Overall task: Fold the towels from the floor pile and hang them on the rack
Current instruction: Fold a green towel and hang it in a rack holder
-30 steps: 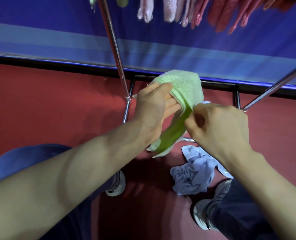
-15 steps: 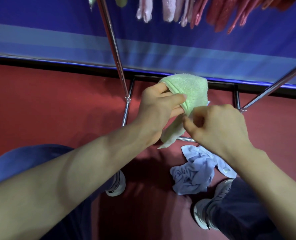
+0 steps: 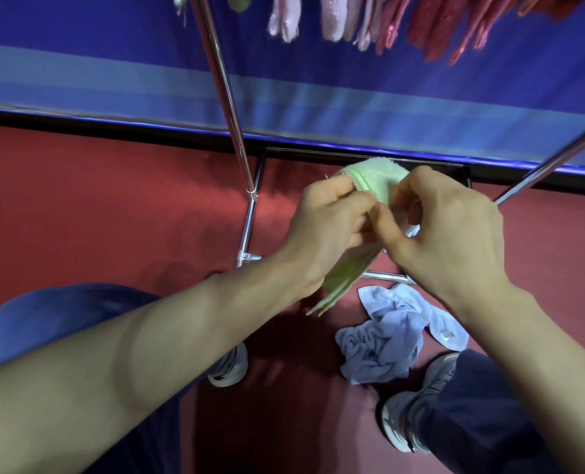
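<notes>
A small light green towel (image 3: 376, 176) is held in the air between both hands, folded over, with its lower end (image 3: 342, 278) hanging below my left wrist. My left hand (image 3: 328, 230) grips the towel's left side with curled fingers. My right hand (image 3: 445, 230) pinches its right side, thumb and fingers closed on the cloth. On the red floor below lies a crumpled pale blue towel (image 3: 390, 336). The chrome rack's left upright (image 3: 222, 87) rises at the upper middle, and several pink and red towels (image 3: 380, 18) hang from it at the top.
The rack's right upright (image 3: 551, 165) slants in from the right, and its base bar (image 3: 383, 276) runs along the floor under my hands. My two shoes (image 3: 229, 367) (image 3: 410, 415) stand beside the blue towel. A blue wall panel (image 3: 352, 107) lies behind the rack.
Both hands have come closer together around the green towel, bunching it smaller. My right hand has risen and now covers the towel's right side.
</notes>
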`<control>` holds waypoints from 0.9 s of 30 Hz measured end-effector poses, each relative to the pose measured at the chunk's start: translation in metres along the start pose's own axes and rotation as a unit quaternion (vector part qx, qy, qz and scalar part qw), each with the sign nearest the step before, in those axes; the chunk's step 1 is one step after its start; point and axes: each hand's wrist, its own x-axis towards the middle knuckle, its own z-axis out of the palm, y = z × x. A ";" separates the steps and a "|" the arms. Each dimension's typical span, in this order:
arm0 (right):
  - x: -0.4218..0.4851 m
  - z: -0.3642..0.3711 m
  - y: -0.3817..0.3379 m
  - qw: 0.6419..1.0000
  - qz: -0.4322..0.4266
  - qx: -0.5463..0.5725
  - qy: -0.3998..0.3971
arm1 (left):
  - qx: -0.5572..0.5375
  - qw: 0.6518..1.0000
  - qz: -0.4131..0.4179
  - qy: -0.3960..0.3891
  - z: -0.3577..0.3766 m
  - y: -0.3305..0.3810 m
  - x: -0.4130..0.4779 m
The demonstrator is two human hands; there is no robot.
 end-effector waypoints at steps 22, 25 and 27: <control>0.012 -0.014 0.019 0.978 0.016 0.175 -0.112 | 0.151 0.980 -0.067 -0.107 -0.010 -0.006 0.006; 0.019 -0.019 0.024 0.959 0.032 0.252 -0.126 | 0.190 0.969 -0.068 -0.140 -0.011 -0.004 0.003; 0.020 -0.020 0.028 0.933 0.029 0.304 -0.189 | 0.213 0.965 -0.059 -0.144 -0.011 -0.001 0.002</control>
